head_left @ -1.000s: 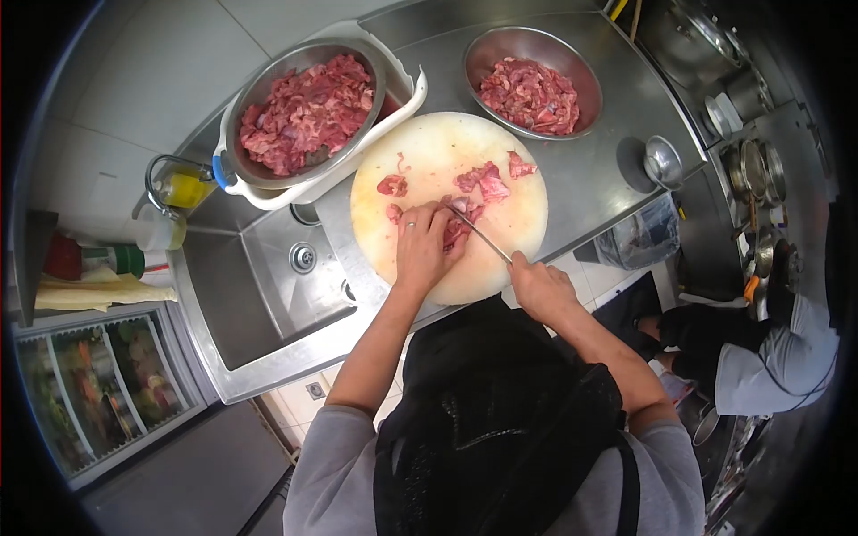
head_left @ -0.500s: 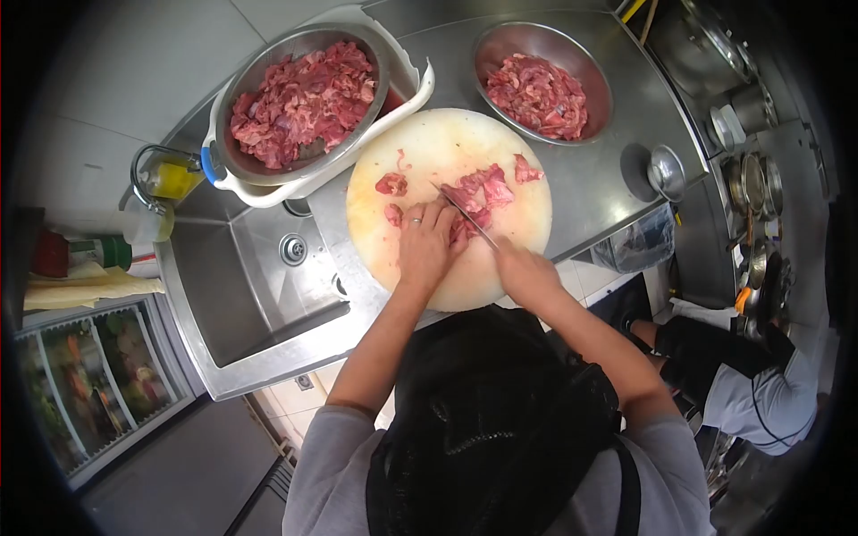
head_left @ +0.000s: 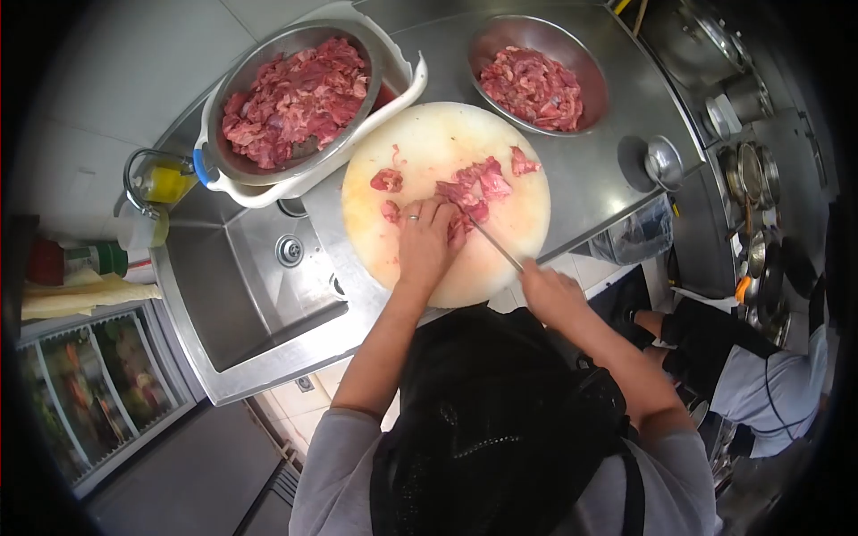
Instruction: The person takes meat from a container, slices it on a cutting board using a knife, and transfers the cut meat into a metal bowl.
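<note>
My right hand (head_left: 552, 290) is closed round the handle of a knife (head_left: 497, 238) at the near right edge of a round white cutting board (head_left: 368, 237). The blade points up and left, its tip by the raw meat. My left hand (head_left: 427, 237) wears a ring and presses a piece of raw meat (head_left: 457, 234) against the board, fingers curled beside the blade. Its fingers partly hide that meat. Just beyond lie cut pieces of meat (head_left: 487, 181). Smaller scraps (head_left: 386, 180) sit to the left, and another piece (head_left: 524, 162) is at the right.
A metal bowl of meat (head_left: 299, 103) stands in a white plastic tub (head_left: 304, 186) at upper left. Another bowl (head_left: 590, 85) holds meat behind the board. A sink (head_left: 241, 295) is at left, a ladle-like metal utensil (head_left: 662, 163) at right. A person (head_left: 760, 384) is at far right.
My right hand has drawn the knife back, down and to the right. My left hand stays on the meat. The view has shifted slightly.
</note>
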The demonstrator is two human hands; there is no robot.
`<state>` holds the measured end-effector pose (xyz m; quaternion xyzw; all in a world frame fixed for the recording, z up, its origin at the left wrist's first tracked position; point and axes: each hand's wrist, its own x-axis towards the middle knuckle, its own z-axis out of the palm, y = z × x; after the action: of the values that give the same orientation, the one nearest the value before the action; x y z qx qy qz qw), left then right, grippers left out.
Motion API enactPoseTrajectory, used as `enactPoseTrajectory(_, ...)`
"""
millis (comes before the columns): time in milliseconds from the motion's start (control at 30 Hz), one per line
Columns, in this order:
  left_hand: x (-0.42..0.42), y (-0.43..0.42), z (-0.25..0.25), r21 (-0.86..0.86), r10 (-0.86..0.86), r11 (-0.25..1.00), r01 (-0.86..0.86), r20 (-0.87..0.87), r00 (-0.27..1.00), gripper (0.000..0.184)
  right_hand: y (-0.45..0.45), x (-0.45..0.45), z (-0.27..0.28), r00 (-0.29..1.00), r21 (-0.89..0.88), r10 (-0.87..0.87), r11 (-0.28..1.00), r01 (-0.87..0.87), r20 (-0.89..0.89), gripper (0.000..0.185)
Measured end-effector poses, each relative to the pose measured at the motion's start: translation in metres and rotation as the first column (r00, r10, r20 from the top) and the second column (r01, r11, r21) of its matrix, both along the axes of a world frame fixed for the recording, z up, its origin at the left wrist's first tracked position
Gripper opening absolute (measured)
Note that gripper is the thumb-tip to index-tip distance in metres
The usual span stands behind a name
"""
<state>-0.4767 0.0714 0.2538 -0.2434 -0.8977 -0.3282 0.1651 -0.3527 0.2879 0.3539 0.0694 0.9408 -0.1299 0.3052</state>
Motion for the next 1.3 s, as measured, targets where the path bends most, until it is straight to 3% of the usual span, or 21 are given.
enactPoseTrajectory(67, 0.015, -0.005, -0.001, -0.038, -0.02, 0.999, 0.022, 0.053, 0.998, 0.034, -0.007, -0.022, -0.012, 0.995, -0.03, 0.082, 0.996, -0.084, -0.062, 0.026)
enactPoseTrajectory(233, 0.044, -0.036, 0.014, -0.092, -0.066, 0.993, 0.08, 0.151, 0.986, 0.044, 0.013, 0.014, -0.001, 1.0, -0.021, 0.021, 1.0, -0.022, -0.012, 0.031)
enactPoseTrajectory(300, 0.04, -0.037, 0.026, 0.136, -0.123, 0.986, 0.094, 0.223, 0.967, 0.059, 0.02, 0.014, 0.003, 0.999, -0.014, 0.035, 0.999, -0.035, -0.017, 0.033)
enactPoseTrajectory(400, 0.035, -0.05, 0.047, 0.006, 0.015, 1.0, -0.016, 0.138, 0.99, 0.072, 0.03, 0.012, 0.01, 0.995, -0.041, 0.075, 0.996, -0.078, -0.064, 0.034)
enactPoseTrajectory(433, 0.029, -0.057, 0.042, 0.065, -0.045, 0.997, 0.032, 0.217, 0.975, 0.071, 0.029, 0.013, 0.016, 0.995, -0.047, 0.077, 0.996, -0.08, -0.065, 0.034)
enactPoseTrajectory(567, 0.027, -0.054, 0.047, 0.059, -0.068, 0.997, 0.055, 0.232, 0.97, 0.066, 0.014, 0.001, 0.035, 0.987, -0.074, 0.085, 0.993, -0.096, -0.14, 0.032)
enactPoseTrajectory(633, 0.031, -0.043, 0.046, -0.067, -0.116, 0.99, 0.123, 0.106, 0.988, 0.056, 0.006, -0.006, 0.027, 0.986, -0.092, 0.091, 0.99, -0.104, -0.137, 0.031)
enactPoseTrajectory(733, 0.037, -0.04, 0.029, -0.127, -0.082, 0.988, 0.091, 0.072, 0.994, 0.05, 0.0, -0.022, -0.01, 0.978, -0.083, 0.141, 0.984, -0.155, -0.153, 0.03)
enactPoseTrajectory(833, 0.037, -0.043, 0.021, -0.134, -0.09, 0.986, 0.102, 0.098, 0.991, 0.054, 0.004, -0.031, -0.013, 0.976, -0.005, 0.137, 0.99, -0.14, -0.169, 0.03)
enactPoseTrajectory(1067, 0.051, -0.057, 0.038, -0.052, -0.048, 0.997, 0.057, 0.162, 0.986, 0.065, 0.003, -0.026, 0.008, 0.983, -0.074, 0.063, 0.994, -0.076, -0.171, 0.03)
enactPoseTrajectory(1300, 0.05, -0.052, 0.011, -0.09, 0.019, 0.996, -0.003, 0.178, 0.984, 0.064, -0.005, 0.0, 0.034, 0.982, -0.138, 0.003, 0.99, -0.03, -0.19, 0.028)
